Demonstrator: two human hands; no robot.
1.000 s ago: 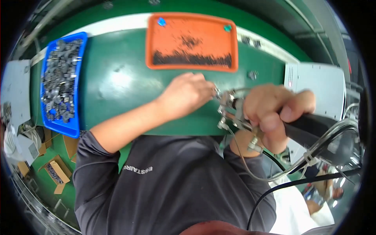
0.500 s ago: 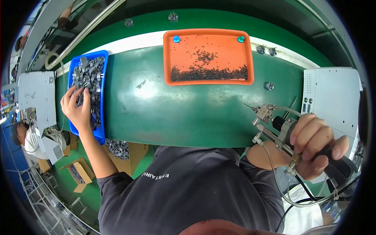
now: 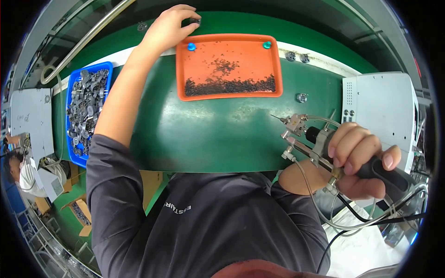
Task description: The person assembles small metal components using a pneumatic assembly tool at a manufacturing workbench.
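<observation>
My left hand [image 3: 170, 27] reaches across to the far green ledge, past the top left corner of the orange tray. Its thumb and fingers close around a small dark round part [image 3: 196, 21], mostly hidden by the fingers. On the right, my right hand [image 3: 359, 160] is wrapped round the black handle of a metal hand tool [image 3: 320, 148] with hoses attached. The tool's thin needle tip [image 3: 277, 116] points left over the green table, touching nothing. Many small black pieces [image 3: 232, 86] lie in the orange tray [image 3: 279, 69], heaped along its near side.
A blue tray [image 3: 111, 69] full of grey round parts stands at the left. A clear round part [image 3: 301, 97] lies right of the orange tray, with two more [image 3: 297, 57] on the white strip. A grey box [image 3: 378, 106] stands at the right. A person [image 3: 30, 178] sits far left.
My left hand has left the blue tray and moved far and right to the ledge, closing on the small round part there. My right hand still holds the tool. The whole view has shifted slightly.
</observation>
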